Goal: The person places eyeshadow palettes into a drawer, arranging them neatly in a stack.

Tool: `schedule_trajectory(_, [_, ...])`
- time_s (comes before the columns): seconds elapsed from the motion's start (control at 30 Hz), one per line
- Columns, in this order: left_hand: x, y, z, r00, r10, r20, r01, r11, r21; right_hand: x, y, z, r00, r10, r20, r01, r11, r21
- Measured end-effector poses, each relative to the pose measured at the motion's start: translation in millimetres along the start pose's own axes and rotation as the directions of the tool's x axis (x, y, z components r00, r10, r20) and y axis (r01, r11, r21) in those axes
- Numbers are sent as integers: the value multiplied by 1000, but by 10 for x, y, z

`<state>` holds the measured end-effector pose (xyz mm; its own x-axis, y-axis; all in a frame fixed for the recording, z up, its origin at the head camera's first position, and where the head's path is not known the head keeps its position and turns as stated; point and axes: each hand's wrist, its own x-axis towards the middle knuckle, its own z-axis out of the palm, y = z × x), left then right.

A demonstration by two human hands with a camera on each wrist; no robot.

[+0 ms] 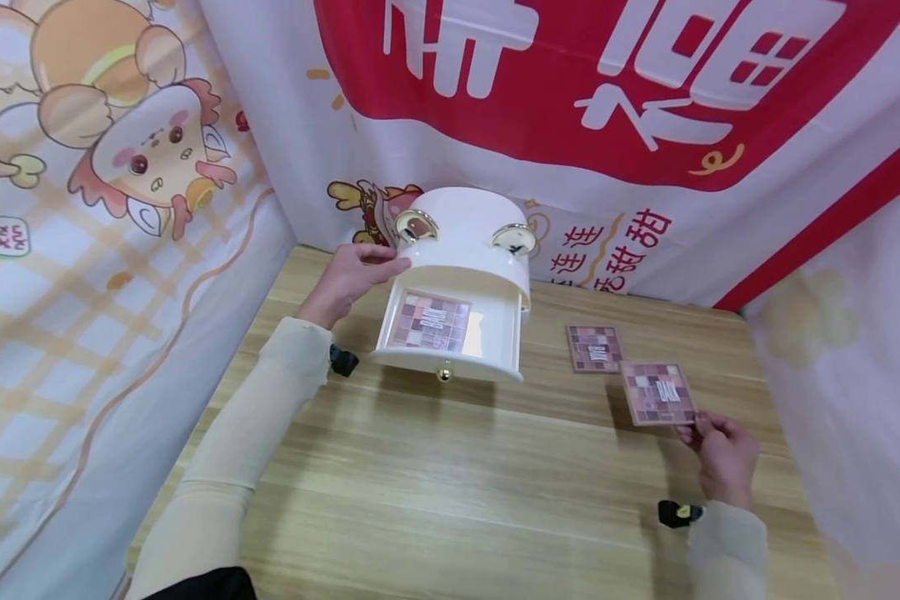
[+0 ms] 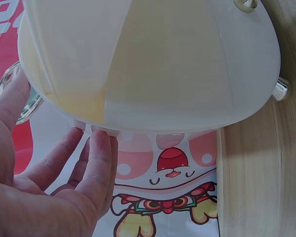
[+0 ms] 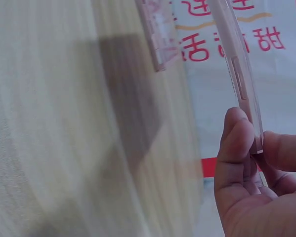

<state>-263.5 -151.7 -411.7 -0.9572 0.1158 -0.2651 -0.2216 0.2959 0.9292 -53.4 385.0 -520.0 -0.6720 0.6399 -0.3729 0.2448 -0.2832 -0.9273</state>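
A white rounded storage box (image 1: 461, 212) with two gold rings on top stands at the back of the table. Its drawer (image 1: 487, 367), with a gold knob, is pulled out toward me. Inside lies a checkered eyeshadow palette (image 1: 430, 321). My left hand (image 1: 352, 279) touches the left side of the box with its fingertips, the fingers extended. Off to the right, my right hand (image 1: 723, 458) pinches a second eyeshadow palette (image 1: 657, 393) by its near right corner, between thumb and fingers; its thin edge shows in the right wrist view. A third palette (image 1: 594, 349) rests on the table just beyond it.
The wooden table (image 1: 420, 483) meets a printed cloth backdrop (image 1: 630, 167) close behind the box. More printed cloth (image 1: 217, 333) hangs along the left side, and a pale cloth (image 1: 855, 375) borders the right.
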Motion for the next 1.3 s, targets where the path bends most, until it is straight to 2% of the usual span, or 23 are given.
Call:
schedule_trajectory(0.23, [13, -18, 0, 1000, 7, 1, -7, 1000, -8, -90, -145, 59, 999, -14, 30, 13, 999, 53])
schedule_trajectory(0.6, [20, -39, -8, 1000, 15, 1, -15, 1000, -17, -176, -299, 91, 995, -8, 103, 2, 999, 54])
schedule_trajectory(0.97, [0, -21, -5, 1000, 17, 9, -17, 1000, -20, -293, -390, 163, 988, -62, 138, 47, 993, 107])
schedule_trajectory(1.3, [-1, -18, -8, 1000, 16, 9, -16, 1000, -22, -387, -502, 243, 983, -49, 179, 17, 985, 174])
